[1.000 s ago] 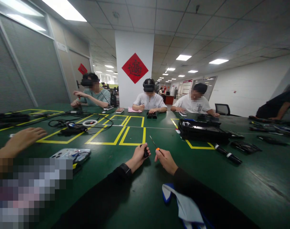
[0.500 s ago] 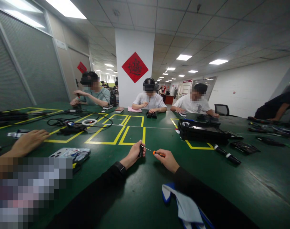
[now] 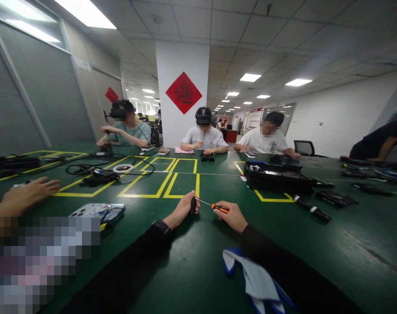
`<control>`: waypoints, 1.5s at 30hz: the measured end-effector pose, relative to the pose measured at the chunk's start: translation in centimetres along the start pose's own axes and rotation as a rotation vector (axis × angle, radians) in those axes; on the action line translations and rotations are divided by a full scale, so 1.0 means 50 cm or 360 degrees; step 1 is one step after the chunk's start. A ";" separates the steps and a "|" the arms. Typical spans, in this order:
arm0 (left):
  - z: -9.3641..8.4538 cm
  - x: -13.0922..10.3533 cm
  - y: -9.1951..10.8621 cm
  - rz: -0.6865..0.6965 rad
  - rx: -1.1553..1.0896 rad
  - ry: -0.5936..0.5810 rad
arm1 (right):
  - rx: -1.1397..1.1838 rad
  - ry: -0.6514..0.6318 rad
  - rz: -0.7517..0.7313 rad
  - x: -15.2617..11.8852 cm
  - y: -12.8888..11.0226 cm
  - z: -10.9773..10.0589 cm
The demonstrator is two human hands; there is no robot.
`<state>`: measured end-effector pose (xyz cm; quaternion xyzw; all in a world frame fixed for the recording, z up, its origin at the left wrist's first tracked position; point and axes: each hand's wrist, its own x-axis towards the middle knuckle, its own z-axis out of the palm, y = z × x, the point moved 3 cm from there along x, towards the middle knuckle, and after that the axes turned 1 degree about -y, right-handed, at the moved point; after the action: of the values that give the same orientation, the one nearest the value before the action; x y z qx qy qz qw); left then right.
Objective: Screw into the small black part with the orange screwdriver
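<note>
My left hand (image 3: 184, 210) is closed around a small black part (image 3: 193, 205) and holds it above the green table (image 3: 188, 270). Its exact kind is too small to make out. In my right hand (image 3: 233, 216) is a screwdriver (image 3: 219, 208) with an orange and black handle. The thin metal shaft points left, and its tip reaches the black part's right side; whether it touches a screw cannot be seen. A light grey and blue cloth item (image 3: 259, 281) lies under my right forearm.
To the right lie a black housing (image 3: 278, 176) and a black tube with white bands (image 3: 312, 208). At left, a co-worker's hand (image 3: 35, 192) rests near a silvery tray-like item (image 3: 98, 212). Cables and a white ring (image 3: 123, 168) lie farther back. Several people sit opposite.
My right hand has shifted slightly right with the screwdriver, its handle turning a little. The co-worker's hand at left has drawn back leftward. My left hand keeps its grip.
</note>
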<state>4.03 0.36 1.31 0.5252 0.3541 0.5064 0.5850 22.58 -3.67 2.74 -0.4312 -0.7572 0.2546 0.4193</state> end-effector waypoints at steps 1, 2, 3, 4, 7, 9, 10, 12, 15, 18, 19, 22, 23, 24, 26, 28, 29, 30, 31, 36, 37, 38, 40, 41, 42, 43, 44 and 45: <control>0.001 -0.001 0.000 0.0006 0.0007 0.0016 | -0.0007 0.0005 0.0001 0.000 0.002 0.000; 0.001 -0.001 0.000 0.0009 0.0009 0.0033 | -0.0020 0.0011 -0.0005 0.000 0.002 -0.001; 0.001 -0.001 -0.001 0.0006 0.0010 0.0048 | -0.0038 0.0021 -0.0020 0.000 0.003 -0.001; 0.001 -0.001 -0.001 0.0004 0.0011 0.0057 | -0.0060 0.0034 -0.0041 -0.001 0.003 -0.001; 0.002 -0.001 -0.002 0.0024 0.0016 0.0042 | -0.0125 0.0075 -0.0102 -0.001 0.000 -0.003; 0.003 -0.002 -0.002 0.0049 0.0033 0.0022 | -0.0175 0.0084 -0.0117 0.000 -0.004 -0.005; 0.003 -0.002 -0.001 0.0061 0.0051 0.0022 | -0.0212 0.0086 -0.0122 0.000 -0.007 -0.006; 0.003 -0.003 -0.001 0.0085 0.0094 0.0046 | -0.0320 0.0111 -0.0129 0.000 -0.014 -0.008; -0.002 -0.001 0.000 0.0143 0.0148 0.0098 | -0.0512 0.0134 -0.0133 -0.002 -0.026 -0.009; -0.009 0.002 0.000 0.0189 0.0188 0.0146 | -0.0606 0.0114 -0.0193 -0.004 -0.037 -0.007; -0.011 0.003 -0.001 0.0196 0.0202 0.0166 | -0.0612 0.0116 -0.0222 -0.004 -0.039 -0.007; -0.014 0.005 -0.003 0.0210 0.0254 0.0177 | -0.0615 0.0120 -0.0238 -0.006 -0.038 -0.008; -0.013 0.005 -0.003 0.0216 0.0281 0.0166 | -0.0626 0.0107 -0.0209 -0.006 -0.034 -0.007; -0.012 0.004 -0.004 0.0225 0.0316 0.0152 | -0.0641 0.0093 -0.0166 -0.006 -0.029 -0.007; -0.010 0.004 -0.004 0.0246 0.0407 0.0130 | -0.0675 0.0086 -0.0071 -0.005 -0.017 -0.005; -0.008 0.004 -0.005 0.0265 0.0488 0.0108 | -0.0693 0.0105 -0.0030 -0.003 -0.007 -0.003; -0.007 0.004 -0.005 0.0274 0.0514 0.0093 | -0.0694 0.0113 -0.0034 -0.002 -0.003 -0.001; -0.007 0.004 -0.006 0.0284 0.0533 0.0085 | -0.0689 0.0113 -0.0048 -0.001 0.000 0.000; -0.008 0.005 -0.006 0.0296 0.0549 0.0084 | -0.0679 0.0103 -0.0066 0.000 0.003 0.002; -0.012 0.008 -0.008 0.0311 0.0619 0.0137 | -0.0570 0.0060 -0.0156 0.003 0.008 0.002; -0.012 0.008 -0.008 0.0303 0.0618 0.0140 | -0.0541 0.0065 -0.0169 0.003 0.009 0.001; -0.011 0.007 -0.008 0.0298 0.0614 0.0128 | -0.0510 0.0070 -0.0176 0.004 0.011 0.001; -0.007 0.005 -0.006 0.0310 0.0600 0.0063 | -0.0436 0.0073 -0.0174 0.005 0.015 0.002; -0.004 0.004 -0.004 0.0324 0.0593 0.0022 | -0.0396 0.0066 -0.0167 0.006 0.018 0.003; -0.002 0.002 -0.002 0.0338 0.0588 -0.0009 | -0.0357 0.0061 -0.0158 0.008 0.021 0.005; 0.000 0.000 -0.001 0.0344 0.0585 -0.0022 | -0.0325 0.0054 -0.0145 0.010 0.024 0.006; 0.000 -0.001 0.001 0.0345 0.0585 -0.0019 | -0.0308 0.0051 -0.0133 0.012 0.027 0.007; 0.000 -0.002 0.002 0.0341 0.0589 -0.0007 | -0.0310 0.0050 -0.0121 0.014 0.029 0.007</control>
<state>4.00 0.25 1.39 0.6596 0.3820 0.4907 0.4222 22.71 -2.37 1.76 -0.4448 -0.7876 0.1569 0.3965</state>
